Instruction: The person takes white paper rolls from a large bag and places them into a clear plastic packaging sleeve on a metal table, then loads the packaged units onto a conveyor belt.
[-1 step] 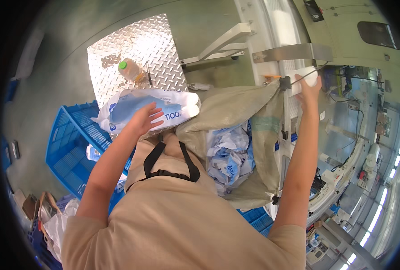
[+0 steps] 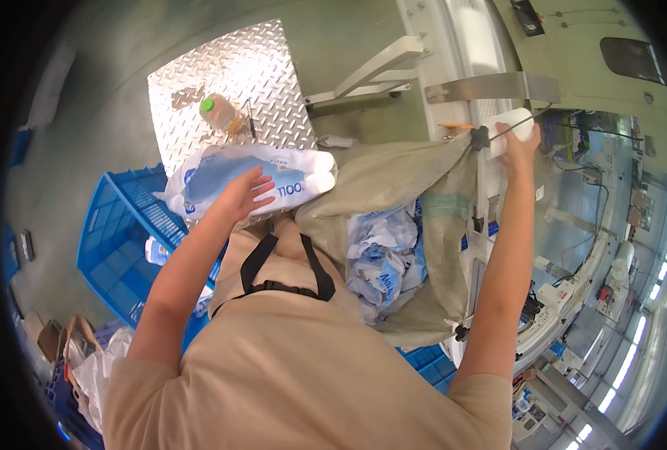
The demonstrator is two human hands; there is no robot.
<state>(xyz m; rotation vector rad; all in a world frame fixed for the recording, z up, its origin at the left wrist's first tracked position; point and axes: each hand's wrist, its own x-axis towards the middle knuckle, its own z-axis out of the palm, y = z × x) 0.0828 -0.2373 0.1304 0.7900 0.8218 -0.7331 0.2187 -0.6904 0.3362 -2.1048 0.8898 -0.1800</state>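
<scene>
My right hand (image 2: 521, 150) is stretched out to the far right, with its fingers wrapped round a white roll (image 2: 515, 129) at the conveyor. A thin dark rod crosses in front of the roll. My left hand (image 2: 247, 195) has its fingers apart over a white and blue printed plastic bag (image 2: 221, 174). White rounded rolls (image 2: 319, 172) show at the right end of this bag. The bag lies at the near edge of a metal tread-plate surface (image 2: 262, 71). Whether my left palm touches the bag, I cannot tell.
Between my arms hangs an open olive sack (image 2: 393, 169) with crumpled white and blue plastic film (image 2: 386, 262) inside. A blue crate (image 2: 108, 247) stands at my left. On the tread plate is a bottle with a green cap (image 2: 217, 112). A metal bracket (image 2: 491, 88) spans the conveyor.
The white roll in my right hand has turned slightly and shows more of itself. My left hand stays over the bag. The whole view has shifted a little.
</scene>
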